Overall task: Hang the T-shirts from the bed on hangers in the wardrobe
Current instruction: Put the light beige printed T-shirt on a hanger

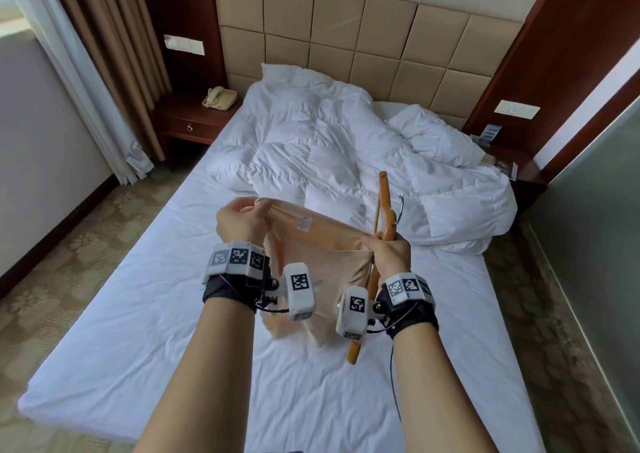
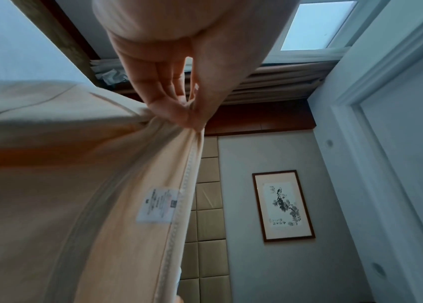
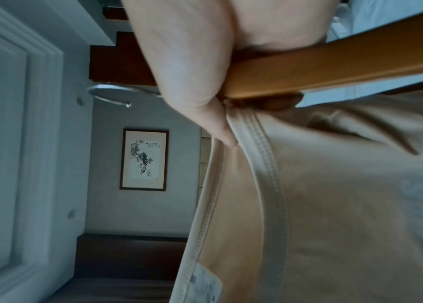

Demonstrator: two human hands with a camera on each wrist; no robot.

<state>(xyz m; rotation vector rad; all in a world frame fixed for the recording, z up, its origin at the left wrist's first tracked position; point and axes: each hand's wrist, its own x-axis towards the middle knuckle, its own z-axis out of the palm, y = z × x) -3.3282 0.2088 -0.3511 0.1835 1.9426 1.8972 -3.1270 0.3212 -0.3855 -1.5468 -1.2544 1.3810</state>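
Cream telephone on dark nightstand, rumpled white duvet; framed ink painting on wall

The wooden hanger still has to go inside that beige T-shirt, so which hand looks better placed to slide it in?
Probably the right hand: it already grips the hanger beside the T-shirt opening. The left hand only pinches the hem.

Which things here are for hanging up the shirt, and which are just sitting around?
For the job:
peach T-shirt, held open by the left hand
wooden hanger, gripped by the right hand along with the shirt's edge

Just lying about:
white duvet
telephone
framed picture
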